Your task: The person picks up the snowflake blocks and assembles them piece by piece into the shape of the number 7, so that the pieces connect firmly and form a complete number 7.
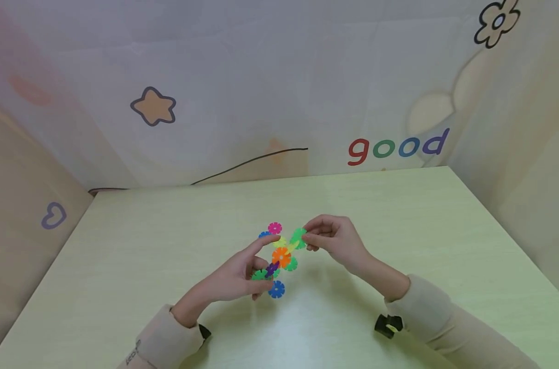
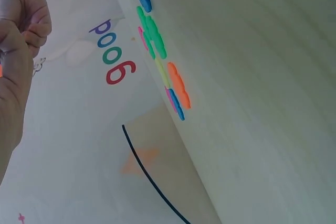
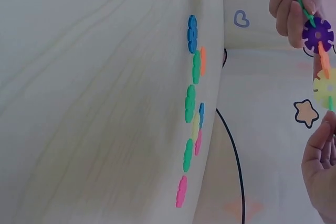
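Observation:
A chain of joined notched plastic discs stretches between the two hands. In the head view my left hand (image 1: 228,277) pinches the green disc (image 1: 261,275) at its near end, with the index finger stretched out above. My right hand (image 1: 339,241) pinches the green disc (image 1: 299,236) at the other end between thumb and fingers. Between them sit a purple disc (image 3: 318,35), an orange disc (image 1: 281,257) and a yellow disc (image 3: 326,88), slotted edge to edge. The left wrist view shows both hands but hardly any of the chain.
Loose discs lie flat on the pale table (image 1: 168,225) below and behind the chain: a pink disc (image 1: 274,228), a blue disc (image 1: 276,289), a green disc (image 1: 292,264) and several more. A printed cloth wall (image 1: 261,92) stands behind the table.

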`<state>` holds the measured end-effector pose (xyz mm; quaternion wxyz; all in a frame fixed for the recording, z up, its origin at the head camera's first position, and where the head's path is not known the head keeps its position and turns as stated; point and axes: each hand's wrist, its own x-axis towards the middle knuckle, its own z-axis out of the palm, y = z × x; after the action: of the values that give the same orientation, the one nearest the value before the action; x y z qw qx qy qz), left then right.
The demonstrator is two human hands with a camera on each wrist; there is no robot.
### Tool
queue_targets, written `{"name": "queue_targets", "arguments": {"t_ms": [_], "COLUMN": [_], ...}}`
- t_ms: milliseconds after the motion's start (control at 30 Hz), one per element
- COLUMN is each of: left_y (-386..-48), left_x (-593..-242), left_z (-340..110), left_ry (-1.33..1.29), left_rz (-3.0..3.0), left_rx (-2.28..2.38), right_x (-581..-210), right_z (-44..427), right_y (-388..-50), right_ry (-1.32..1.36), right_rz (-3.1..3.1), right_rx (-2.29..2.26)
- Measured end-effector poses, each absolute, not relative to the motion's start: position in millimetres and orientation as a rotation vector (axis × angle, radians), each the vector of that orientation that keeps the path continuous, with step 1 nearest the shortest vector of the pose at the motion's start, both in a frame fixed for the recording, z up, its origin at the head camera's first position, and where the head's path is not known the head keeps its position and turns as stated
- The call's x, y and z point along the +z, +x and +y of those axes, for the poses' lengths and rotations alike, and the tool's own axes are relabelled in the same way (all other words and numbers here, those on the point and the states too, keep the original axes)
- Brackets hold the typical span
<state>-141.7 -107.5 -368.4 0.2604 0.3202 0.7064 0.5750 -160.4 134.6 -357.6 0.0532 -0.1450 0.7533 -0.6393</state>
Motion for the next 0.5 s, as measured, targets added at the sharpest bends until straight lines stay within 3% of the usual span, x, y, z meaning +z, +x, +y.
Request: {"name": "queue_targets", "arguments": {"t_ms": [500], "left_y": [-139], "left_x": [-370], "left_z": [-101], "left_ry": [0.873], "left_rz": [1.816], "left_rx": [1.575], "right_x": [-358], "right_z": [120], "right_y": [-157], "right_ry": [-0.479], "right_rz": [2.231], "right_rx": [-1.868]}}
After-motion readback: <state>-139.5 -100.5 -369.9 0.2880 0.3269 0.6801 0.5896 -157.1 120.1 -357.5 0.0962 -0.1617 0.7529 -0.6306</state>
